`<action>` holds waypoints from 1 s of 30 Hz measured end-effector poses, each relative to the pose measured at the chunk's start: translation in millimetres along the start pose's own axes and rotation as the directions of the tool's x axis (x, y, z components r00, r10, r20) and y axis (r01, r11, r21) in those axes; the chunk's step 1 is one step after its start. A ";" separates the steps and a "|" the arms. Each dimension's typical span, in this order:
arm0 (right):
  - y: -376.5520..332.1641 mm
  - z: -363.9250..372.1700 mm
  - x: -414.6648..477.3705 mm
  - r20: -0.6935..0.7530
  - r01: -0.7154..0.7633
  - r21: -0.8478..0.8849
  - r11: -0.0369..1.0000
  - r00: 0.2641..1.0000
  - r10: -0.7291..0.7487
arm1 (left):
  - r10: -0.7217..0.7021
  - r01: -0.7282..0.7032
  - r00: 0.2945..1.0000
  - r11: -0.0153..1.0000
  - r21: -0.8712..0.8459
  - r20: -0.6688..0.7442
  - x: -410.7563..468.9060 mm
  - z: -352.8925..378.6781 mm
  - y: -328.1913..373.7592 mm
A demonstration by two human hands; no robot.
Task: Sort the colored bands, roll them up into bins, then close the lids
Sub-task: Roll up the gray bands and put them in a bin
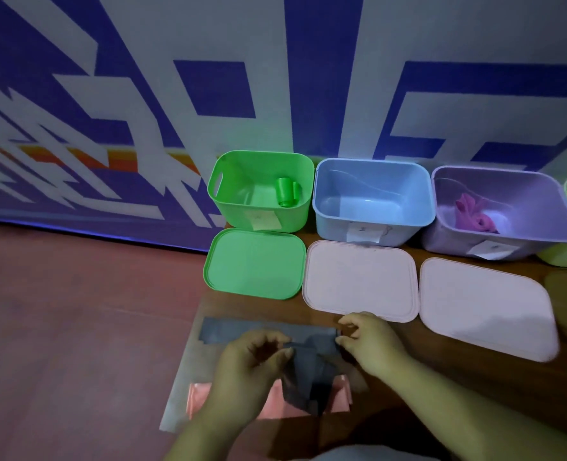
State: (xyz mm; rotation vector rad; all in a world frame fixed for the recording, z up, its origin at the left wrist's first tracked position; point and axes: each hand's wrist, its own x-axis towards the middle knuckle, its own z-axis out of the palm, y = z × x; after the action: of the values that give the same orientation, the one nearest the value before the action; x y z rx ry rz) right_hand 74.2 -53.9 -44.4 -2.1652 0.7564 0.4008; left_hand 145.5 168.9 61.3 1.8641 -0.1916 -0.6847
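1. The fingers (270, 338) of the left hand (252, 364) are curled, thumb meeting fingertips, and they pinch a bunched part of the dark grey band (242, 332).
2. The fingers (346, 322) of the right hand (371, 344) are curled as well and pinch the same band at its right end, just in front of the pale lid (360, 281).
3. The band's flat stretch lies on the wooden table (441, 371) with its long axis running left to right, parallel to the row of lids. Its free end points toward the table's left edge. Between the 2 hands a crumpled length trails down toward the person.
4. A pink band (199, 398) lies flat under that trailing part, near the table's front edge, with its long axis also left to right.
5. 3 bins stand side by side against the wall. The green bin (232, 207) holds a rolled green band (285, 191) near its right wall. The blue bin (335, 227) sits in the middle. The purple bin (448, 241) holds a loose magenta band (473, 212).
6. All lids are off and lie flat: the green lid (255, 264) in front of the green bin, the pale lid in front of the blue bin, and a second pale lid (485, 304) in front of the purple bin.
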 end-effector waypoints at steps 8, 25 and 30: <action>0.9 25.2 14.9 -0.126 0.007 -0.163 0.987 0.992 -0.028 | -0.080 0.080 0.997 0.997 0.005 0.013 22.4 -6.7 -5.6; -13.5 9.9 -0.4 -0.113 0.016 0.052 0.999 0.994 -0.010 | -0.059 0.059 0.998 0.997 0.043 0.005 18.9 -7.9 10.7; -25.1 -13.5 -21.8 -0.127 0.095 0.206 0.974 0.989 -0.070 | -0.018 0.018 1.000 1.000 0.004 0.002 5.4 -5.1 23.0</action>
State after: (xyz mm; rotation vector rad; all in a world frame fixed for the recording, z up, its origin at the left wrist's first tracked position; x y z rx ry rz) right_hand 73.8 -43.1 -10.1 -2.0247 0.7368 0.1417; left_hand 157.0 161.4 81.3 1.8713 -0.1777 -0.6991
